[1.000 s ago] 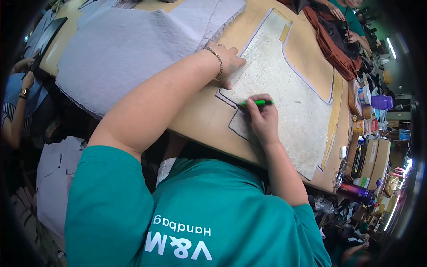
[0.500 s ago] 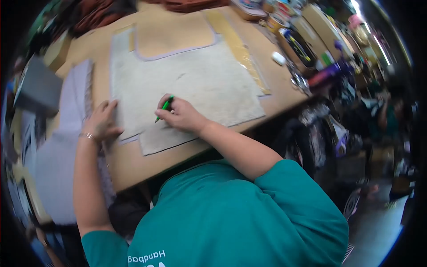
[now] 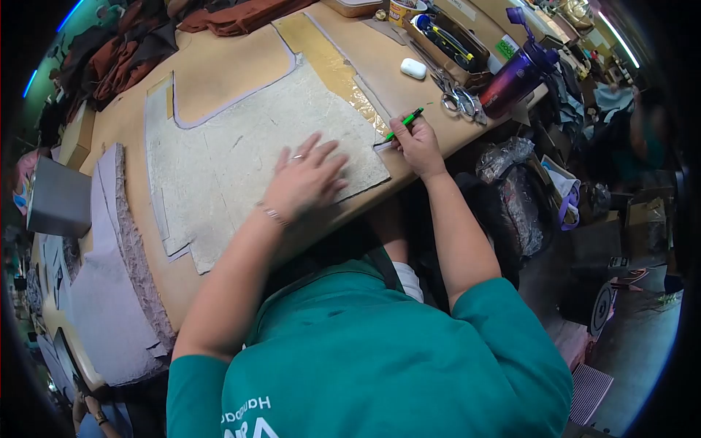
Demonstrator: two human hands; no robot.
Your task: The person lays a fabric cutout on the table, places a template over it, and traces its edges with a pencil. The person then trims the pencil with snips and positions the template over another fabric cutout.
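A large off-white pattern sheet (image 3: pixel 219 175) with a U-shaped cutout lies on the tan table, and a thin lavender edge shows from beneath it. Yellowish tape (image 3: pixel 321 58) covers its right arm. My left hand (image 3: pixel 305 179), slightly blurred and wearing a ring, is over the sheet's lower right part with fingers spread; whether it touches is hard to tell. My right hand (image 3: pixel 418 148) grips a green pen (image 3: pixel 406 125) at the sheet's right corner, the pen's lower end close to the edge there.
On the right stand a purple bottle (image 3: pixel 515 77), scissors (image 3: pixel 460 101), a white case (image 3: pixel 413 68) and a tool box (image 3: pixel 449 47). Lavender material (image 3: pixel 109 292) and a grey block (image 3: pixel 60 197) are at left. Brown fabric (image 3: pixel 241 14) lies at the back. Another person's hands (image 3: pixel 87 409) show lower left.
My right hand has moved right with the pen, from the sheet's lower left to its right corner. My left hand has left the left edge and come over the sheet. The view has shifted.
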